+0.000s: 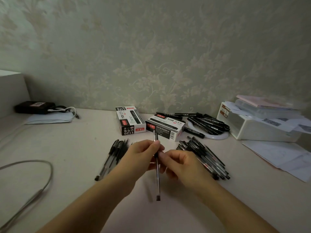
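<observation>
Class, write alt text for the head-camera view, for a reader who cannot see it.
The left hand and right hand pinch one clear black-ink pen above a pale table. A left pen pile and a right pen pile flank them, with two marker boxes and a heap of black markers behind.

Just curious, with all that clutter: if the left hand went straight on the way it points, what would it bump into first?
Probably the lying pen box just beyond the left hand, which pinches a pen; depth is unclear.
</observation>
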The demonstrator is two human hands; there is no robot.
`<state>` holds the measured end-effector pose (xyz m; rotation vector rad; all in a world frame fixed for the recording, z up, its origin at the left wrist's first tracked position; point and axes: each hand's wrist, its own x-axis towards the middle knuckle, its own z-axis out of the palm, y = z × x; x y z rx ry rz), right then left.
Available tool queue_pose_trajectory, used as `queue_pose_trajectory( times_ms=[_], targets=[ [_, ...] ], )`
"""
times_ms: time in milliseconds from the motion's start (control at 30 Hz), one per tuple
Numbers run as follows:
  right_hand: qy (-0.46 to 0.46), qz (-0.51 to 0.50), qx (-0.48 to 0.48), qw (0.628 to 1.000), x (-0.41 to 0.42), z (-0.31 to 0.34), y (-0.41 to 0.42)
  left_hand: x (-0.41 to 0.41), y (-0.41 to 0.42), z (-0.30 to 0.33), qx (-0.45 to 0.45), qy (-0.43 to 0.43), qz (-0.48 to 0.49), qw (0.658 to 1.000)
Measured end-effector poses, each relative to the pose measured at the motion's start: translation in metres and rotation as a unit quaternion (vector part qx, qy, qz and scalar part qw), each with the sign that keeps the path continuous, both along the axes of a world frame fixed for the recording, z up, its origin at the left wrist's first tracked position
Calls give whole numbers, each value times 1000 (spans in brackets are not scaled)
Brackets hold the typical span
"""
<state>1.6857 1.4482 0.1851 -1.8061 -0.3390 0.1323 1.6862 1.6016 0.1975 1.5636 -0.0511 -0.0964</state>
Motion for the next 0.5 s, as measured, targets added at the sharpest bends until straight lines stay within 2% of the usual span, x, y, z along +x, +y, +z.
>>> queue_pose_trajectory(
  times_ms=[67,133,200,267,333,400,500],
  targets=[
    [-20,-11,-11,1000,1,0,-1,4,4,2,1,11,19,1000],
    [-29,-43,8,999,4,0,-3,8,8,3,18,9,-9,1000],
    [-24,-58,33,997,7,-1,-5,7,9,3,108,-21,-57,992],
    [-29,-52,47,997,8,-2,-7,4,6,-2,264,-113,-74,955],
    [-41,-34,63,997,8,-3,-7,1,3,-6,360,-214,-66,905],
    [-37,-20,91,995,9,-3,-7,2,4,-6,385,-265,-65,882],
    [-34,-11,116,993,9,-4,-6,7,8,-4,396,-294,-67,867]
  ],
)
